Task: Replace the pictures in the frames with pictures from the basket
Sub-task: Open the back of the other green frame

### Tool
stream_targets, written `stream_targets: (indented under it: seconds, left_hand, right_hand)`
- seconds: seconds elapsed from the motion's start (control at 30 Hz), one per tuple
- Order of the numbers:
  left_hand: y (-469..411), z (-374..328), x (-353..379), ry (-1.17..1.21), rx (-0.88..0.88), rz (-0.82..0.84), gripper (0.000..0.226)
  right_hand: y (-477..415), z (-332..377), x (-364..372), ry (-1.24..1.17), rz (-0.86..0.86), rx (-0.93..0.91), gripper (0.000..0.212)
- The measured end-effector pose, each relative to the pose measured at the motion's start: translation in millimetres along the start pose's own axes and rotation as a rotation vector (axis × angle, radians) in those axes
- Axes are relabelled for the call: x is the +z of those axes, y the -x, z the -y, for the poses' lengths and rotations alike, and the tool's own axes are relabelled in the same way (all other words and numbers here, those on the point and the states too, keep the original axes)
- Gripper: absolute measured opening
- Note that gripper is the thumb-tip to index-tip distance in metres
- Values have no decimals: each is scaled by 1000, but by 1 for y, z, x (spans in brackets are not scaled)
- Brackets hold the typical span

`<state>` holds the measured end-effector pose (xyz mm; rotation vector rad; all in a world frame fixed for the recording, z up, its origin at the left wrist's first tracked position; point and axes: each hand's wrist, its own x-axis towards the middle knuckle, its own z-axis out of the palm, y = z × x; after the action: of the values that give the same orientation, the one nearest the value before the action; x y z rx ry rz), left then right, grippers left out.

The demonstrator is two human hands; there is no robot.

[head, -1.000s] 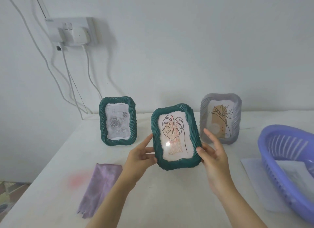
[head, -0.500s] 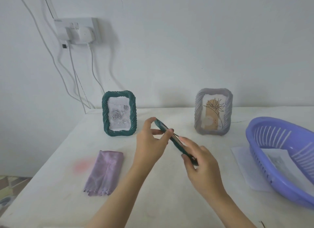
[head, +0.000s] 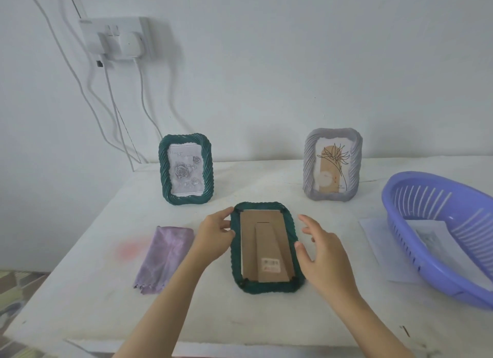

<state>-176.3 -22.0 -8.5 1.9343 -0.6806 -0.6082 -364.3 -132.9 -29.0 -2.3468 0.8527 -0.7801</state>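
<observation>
Fingers (head: 225, 225) of the left hand (head: 213, 236) curl loosely against the left edge of the green frame (head: 265, 247), touching it near the top corner without really gripping; the right hand (head: 321, 251) hovers spread and empty just beside the frame's right edge, its thumb close to the rim, though whether it touches I cannot tell. This frame lies face down on the white table (head: 240, 312), near the front middle, with its brown cardboard back (head: 262, 248) showing, the fold-out stand flat and small dark tabs at the corners holding the back in place.

Two other frames stand upright at the rear of the table: a second green one (head: 185, 169) on the left with a grey rose drawing, and a grey one (head: 332, 165) on the right with a line-drawn flower. Both have their pictures in. A purple basket (head: 437, 240) sits at the right edge with at least one sheet (head: 429, 236) inside (another sheet (head: 378, 248) lies partly under it on the table). A folded lilac cloth (head: 165, 259) rests to the left.

By my reading, the task is at an early stage: no frame is visibly opened, and the back of the face-down one is in place. Left to do are turning the tabs, lifting the back, swapping the picture, closing up, then the two standing frames.
</observation>
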Motion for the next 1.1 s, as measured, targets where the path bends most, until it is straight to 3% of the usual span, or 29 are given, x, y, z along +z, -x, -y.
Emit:
stream_targets:
  seconds: [0.17, 0.4, 0.67, 0.77, 0.9, 1.1]
  left_hand:
    - [3, 14, -2, -156, 65, 15, 56]
    - [15, 26, 1, -301, 128, -78, 56]
    - [20, 32, 2, -454, 197, -126, 36]
    - [23, 38, 4, -495, 284, -52, 61]
    - [20, 47, 5, -631, 299, 142, 111]
    - [14, 53, 7, -706, 321, 146, 126]
  right_hand:
    - [8, -7, 12, -120, 159, 160, 55]
    - [16, -10, 20, -108, 149, 138, 56]
    - [14, -12, 24, -22, 83, 92, 53]
    - [7, -8, 24, -46, 79, 84, 53]
    - [-8, -7, 24, 15, 221, 1, 80]
    - [-18, -12, 27, 131, 339, -27, 98]
